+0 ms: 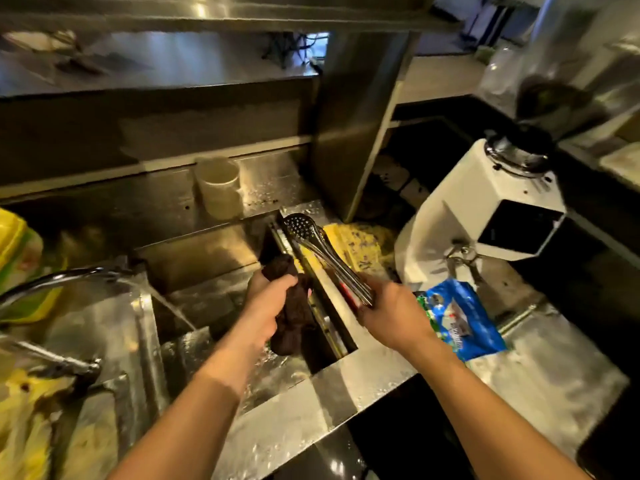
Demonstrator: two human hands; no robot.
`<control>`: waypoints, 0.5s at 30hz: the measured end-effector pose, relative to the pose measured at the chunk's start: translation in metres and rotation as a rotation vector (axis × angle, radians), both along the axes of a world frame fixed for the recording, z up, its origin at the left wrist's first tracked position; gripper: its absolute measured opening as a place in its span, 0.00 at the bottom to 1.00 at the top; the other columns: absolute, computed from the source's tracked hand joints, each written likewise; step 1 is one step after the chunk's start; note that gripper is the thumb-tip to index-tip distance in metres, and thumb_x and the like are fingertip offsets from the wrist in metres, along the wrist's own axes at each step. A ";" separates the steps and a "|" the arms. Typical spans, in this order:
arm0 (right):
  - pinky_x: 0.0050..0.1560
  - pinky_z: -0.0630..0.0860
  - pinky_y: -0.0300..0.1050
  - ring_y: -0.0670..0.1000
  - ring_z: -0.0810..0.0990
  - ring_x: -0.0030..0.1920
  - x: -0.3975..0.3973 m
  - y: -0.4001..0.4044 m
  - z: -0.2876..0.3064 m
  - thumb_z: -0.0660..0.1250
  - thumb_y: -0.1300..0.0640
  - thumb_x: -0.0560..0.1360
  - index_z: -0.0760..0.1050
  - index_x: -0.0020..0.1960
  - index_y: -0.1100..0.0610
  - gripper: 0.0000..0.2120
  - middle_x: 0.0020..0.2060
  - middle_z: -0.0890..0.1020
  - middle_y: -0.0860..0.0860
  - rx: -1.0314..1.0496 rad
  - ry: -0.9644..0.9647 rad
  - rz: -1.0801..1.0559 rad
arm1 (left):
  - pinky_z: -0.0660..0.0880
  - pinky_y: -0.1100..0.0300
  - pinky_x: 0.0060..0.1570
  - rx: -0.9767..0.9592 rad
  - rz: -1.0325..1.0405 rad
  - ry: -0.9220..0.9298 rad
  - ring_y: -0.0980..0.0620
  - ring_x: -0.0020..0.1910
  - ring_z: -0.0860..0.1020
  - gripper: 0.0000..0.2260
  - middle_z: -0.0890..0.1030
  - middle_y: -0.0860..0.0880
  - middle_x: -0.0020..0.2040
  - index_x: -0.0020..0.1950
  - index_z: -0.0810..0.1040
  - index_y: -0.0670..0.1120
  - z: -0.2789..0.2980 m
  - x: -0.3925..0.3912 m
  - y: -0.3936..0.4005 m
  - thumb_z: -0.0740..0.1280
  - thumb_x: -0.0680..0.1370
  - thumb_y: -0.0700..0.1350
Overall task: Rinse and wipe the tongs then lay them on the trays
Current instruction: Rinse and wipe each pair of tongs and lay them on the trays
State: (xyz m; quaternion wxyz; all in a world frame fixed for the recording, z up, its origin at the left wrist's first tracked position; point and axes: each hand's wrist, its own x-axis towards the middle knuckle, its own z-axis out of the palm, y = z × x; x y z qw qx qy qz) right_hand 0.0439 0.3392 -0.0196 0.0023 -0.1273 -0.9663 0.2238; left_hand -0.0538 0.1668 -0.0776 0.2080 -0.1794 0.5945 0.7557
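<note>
1. Right hand (388, 315) grips the handle end of the steel tongs (320, 251), fingers curled round it.
2. Tongs run from the grip up and to the left; the perforated spoon heads lie at the far end, well clear of the hand, above the right rim of the sink (346, 379).
3. The two arms of the tongs lie close together; whether they touch cannot be told.
4. Left hand (268, 306) clutches a dark brown cloth (294, 323), which hangs below the fist over the basin. Cloth sits just left of the tongs' shaft; contact not discernible.
5. Faucet (62, 282) at left, spout over the left basin.
6. Translucent plastic cup (218, 188) stands on the far ledge behind the sink.
7. White coffee grinder (485, 216) at right; blue printed bag (464, 317) lies on the counter near it, just right of the right hand.
8. Yellow cloth (360, 244) lies beyond the tongs' shaft.
</note>
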 end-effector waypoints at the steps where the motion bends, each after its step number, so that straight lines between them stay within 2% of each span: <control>1: 0.46 0.80 0.50 0.59 0.83 0.50 0.007 0.012 0.001 0.65 0.55 0.69 0.74 0.65 0.44 0.25 0.47 0.86 0.53 -0.020 0.010 -0.030 | 0.79 0.55 0.30 -0.013 -0.020 0.016 0.46 0.27 0.83 0.07 0.83 0.43 0.31 0.48 0.79 0.43 0.006 0.002 0.016 0.68 0.75 0.33; 4: 0.41 0.75 0.45 0.57 0.83 0.47 0.033 0.052 0.010 0.64 0.55 0.67 0.76 0.62 0.43 0.24 0.42 0.85 0.51 -0.064 0.048 -0.137 | 0.79 0.56 0.28 -0.039 -0.108 0.047 0.47 0.27 0.83 0.08 0.83 0.46 0.30 0.50 0.80 0.44 0.025 0.011 0.070 0.70 0.74 0.34; 6: 0.42 0.77 0.48 0.57 0.81 0.45 0.054 0.083 0.018 0.62 0.53 0.66 0.78 0.57 0.46 0.20 0.40 0.84 0.51 -0.086 0.048 -0.212 | 0.77 0.59 0.23 -0.027 -0.190 0.069 0.49 0.23 0.82 0.07 0.83 0.47 0.26 0.49 0.79 0.43 0.041 0.025 0.112 0.70 0.75 0.34; 8: 0.41 0.78 0.52 0.56 0.81 0.42 0.082 0.120 0.027 0.60 0.51 0.64 0.79 0.52 0.48 0.18 0.38 0.83 0.51 -0.119 0.070 -0.294 | 0.76 0.61 0.22 -0.021 -0.264 0.094 0.50 0.23 0.82 0.07 0.83 0.46 0.28 0.50 0.78 0.43 0.056 0.045 0.162 0.69 0.75 0.33; 10: 0.37 0.75 0.49 0.51 0.78 0.36 0.093 0.134 0.032 0.61 0.53 0.63 0.78 0.46 0.49 0.13 0.33 0.81 0.49 -0.164 0.099 -0.327 | 0.81 0.55 0.31 -0.019 -0.293 0.139 0.47 0.30 0.83 0.09 0.83 0.42 0.36 0.53 0.79 0.42 0.064 0.053 0.183 0.69 0.75 0.33; 12: 0.34 0.70 0.45 0.48 0.75 0.32 0.126 0.174 0.040 0.62 0.56 0.63 0.78 0.44 0.49 0.12 0.31 0.79 0.49 -0.199 0.157 -0.384 | 0.80 0.49 0.41 -0.021 -0.362 0.183 0.43 0.39 0.81 0.10 0.81 0.38 0.44 0.54 0.78 0.41 0.075 0.080 0.235 0.69 0.75 0.33; 15: 0.29 0.69 0.39 0.52 0.76 0.30 0.163 0.221 0.041 0.63 0.56 0.66 0.77 0.44 0.53 0.09 0.28 0.79 0.50 -0.241 0.168 -0.511 | 0.81 0.47 0.43 0.023 -0.441 0.198 0.40 0.42 0.82 0.10 0.82 0.37 0.47 0.54 0.77 0.43 0.085 0.113 0.294 0.69 0.74 0.34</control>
